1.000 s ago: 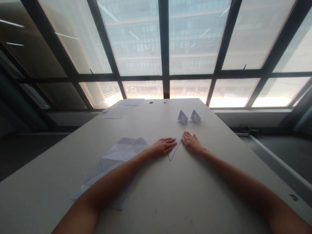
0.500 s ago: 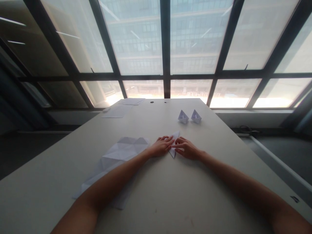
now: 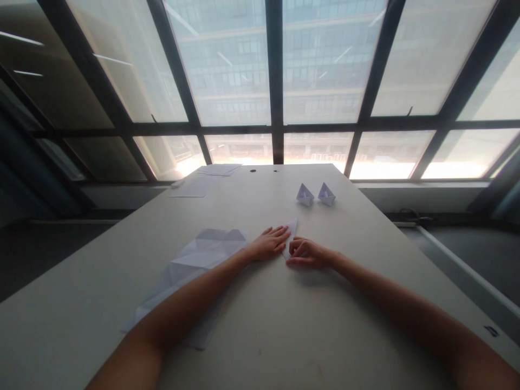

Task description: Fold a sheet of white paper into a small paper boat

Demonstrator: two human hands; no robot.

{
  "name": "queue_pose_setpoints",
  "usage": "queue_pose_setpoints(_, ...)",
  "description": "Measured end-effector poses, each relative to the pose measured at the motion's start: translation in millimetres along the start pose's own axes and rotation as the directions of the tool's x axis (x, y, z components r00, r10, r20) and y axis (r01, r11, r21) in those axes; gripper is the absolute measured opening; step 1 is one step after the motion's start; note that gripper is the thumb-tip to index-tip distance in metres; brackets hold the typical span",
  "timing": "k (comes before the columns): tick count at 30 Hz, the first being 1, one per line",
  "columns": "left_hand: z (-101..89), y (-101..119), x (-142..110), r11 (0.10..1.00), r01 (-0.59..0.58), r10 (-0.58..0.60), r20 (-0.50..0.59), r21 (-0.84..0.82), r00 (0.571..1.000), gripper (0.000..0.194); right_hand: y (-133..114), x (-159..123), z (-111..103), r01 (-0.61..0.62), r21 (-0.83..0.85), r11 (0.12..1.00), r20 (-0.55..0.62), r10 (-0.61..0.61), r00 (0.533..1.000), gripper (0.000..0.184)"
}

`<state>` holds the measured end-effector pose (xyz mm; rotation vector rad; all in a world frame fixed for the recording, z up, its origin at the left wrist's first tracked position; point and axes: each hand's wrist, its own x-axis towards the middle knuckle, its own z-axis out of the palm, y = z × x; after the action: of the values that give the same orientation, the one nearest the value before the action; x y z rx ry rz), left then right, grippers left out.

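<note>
A small folded white paper piece (image 3: 291, 234) lies on the grey table (image 3: 284, 325) between my two hands. My left hand (image 3: 268, 244) rests flat on its left part with fingers stretched out. My right hand (image 3: 307, 253) is curled, its fingertips pressing the paper's near edge. Only the far tip and a strip of the paper show between the hands.
Two finished paper boats (image 3: 304, 194) (image 3: 326, 193) stand farther back on the right. A creased, unfolded sheet (image 3: 195, 260) lies under my left forearm. More flat sheets (image 3: 203, 181) lie at the far left edge near the windows.
My right hand has moved left and nearer, from beside the paper's far tip onto its near edge, and curled. The paper now looks narrower. My left hand stayed put.
</note>
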<state>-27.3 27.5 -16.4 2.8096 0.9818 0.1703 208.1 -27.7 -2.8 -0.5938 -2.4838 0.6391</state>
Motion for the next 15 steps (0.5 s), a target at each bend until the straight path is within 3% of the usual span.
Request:
queue_pose_setpoints(3, -3.2, 4, -2, 1.000, -0.004, 0.004, 0.010, -0.008, 1.000, 0.062, 7, 1, 5, -0.087, -0.012, 0.996, -0.180, 0.084, 0.980, 0.036)
queue_pose_setpoints(6, -6.8, 8, -4, 0.999, -0.031, 0.031, 0.012, -0.013, 0.999, 0.064, 16, 2, 8, -0.248, -0.166, 0.954, -0.351, 0.178, 0.919, 0.034)
queue_pose_setpoints(10, -11.1, 11, -6, 0.990, -0.135, 0.136, 0.036, -0.027, 0.990, 0.065, 26, 2, 11, -0.401, -0.346, 0.848, -0.260, 0.324, 0.910, 0.069)
queue_pose_setpoints(13, -12.1, 11, -6, 0.984, -0.174, 0.175, 0.050, -0.036, 0.983, 0.064, 29, 2, 12, -0.461, -0.374, 0.805, -0.154, 0.436, 0.886, 0.064)
queue_pose_setpoints(15, -11.0, 11, -5, 0.986, -0.162, 0.164, 0.058, -0.031, 0.985, 0.065, 30, 2, 12, -0.505, -0.383, 0.774, -0.143, 0.491, 0.860, 0.061)
